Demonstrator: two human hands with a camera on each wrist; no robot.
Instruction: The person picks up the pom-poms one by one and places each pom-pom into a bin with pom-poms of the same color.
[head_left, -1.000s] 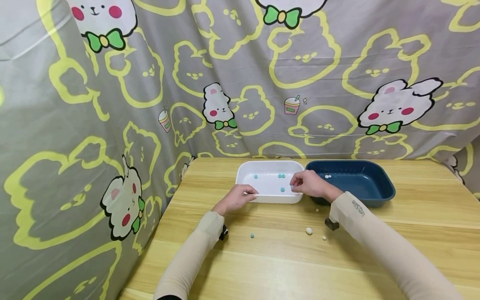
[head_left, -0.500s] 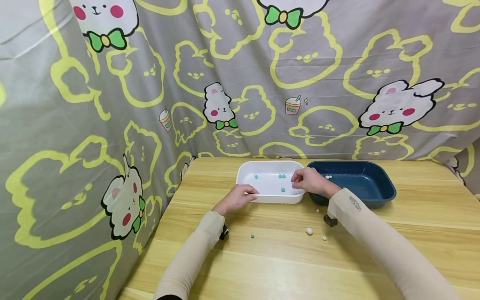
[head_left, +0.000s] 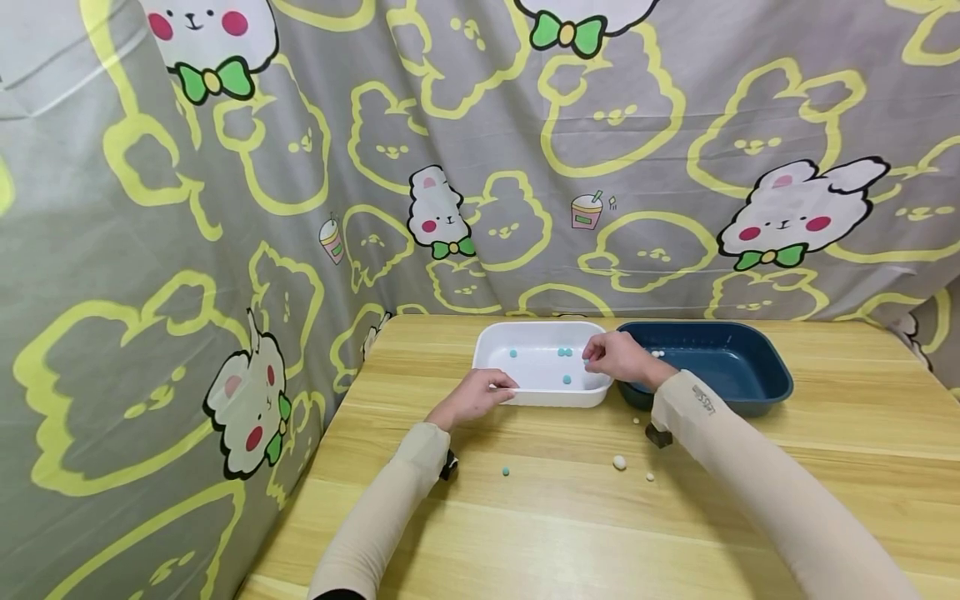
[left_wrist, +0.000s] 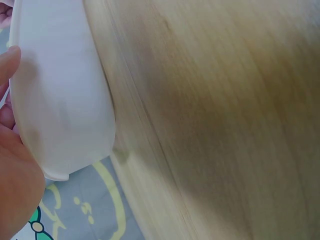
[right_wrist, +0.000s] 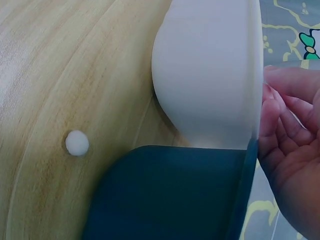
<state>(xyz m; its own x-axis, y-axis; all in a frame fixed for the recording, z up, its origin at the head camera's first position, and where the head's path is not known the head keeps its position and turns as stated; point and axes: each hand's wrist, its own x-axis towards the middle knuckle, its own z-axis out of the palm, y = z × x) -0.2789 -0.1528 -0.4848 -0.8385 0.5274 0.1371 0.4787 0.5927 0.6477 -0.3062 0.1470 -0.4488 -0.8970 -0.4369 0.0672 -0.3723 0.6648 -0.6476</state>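
The left hand grips the near wall of the white tray toward its left end, thumb outside and fingers clamped over the rim. The white tray stands upright on the wooden tabletop. Contents of the white tray, left to right: one teal ball near the left end; a pair of teal balls side by side; one teal ball below that pair. Visible total: four. One loose teal ball lies on the tabletop in front of the white tray.

The right hand is at the right end of the white tray, fingers together, clamped on one held teal ball.

Three white balls rest on the tabletop, left to right: one larger ball, one small ball nearer the trays, one small ball.

The dark blue tray stands upright just beside the white tray. Contents: two small white balls visible near its left end; the right hand hides part of the interior.
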